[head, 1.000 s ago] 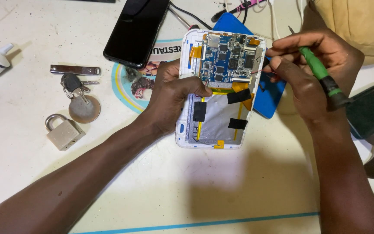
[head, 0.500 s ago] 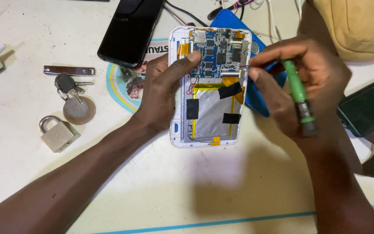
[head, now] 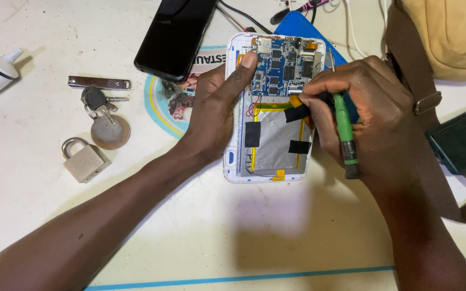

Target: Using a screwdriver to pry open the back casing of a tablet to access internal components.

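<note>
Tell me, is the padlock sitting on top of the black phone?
No, the padlock lies by itself on the table's left side below the keys, well apart from the black phone at the top.

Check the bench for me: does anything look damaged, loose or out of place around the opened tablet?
Nothing looks spilled or broken. The tablet lies back-off, with the blue circuit board and taped silver battery exposed. The left hand steadies it; the right hand holds a green screwdriver. Keys and padlock lie to the left, apart.
</note>
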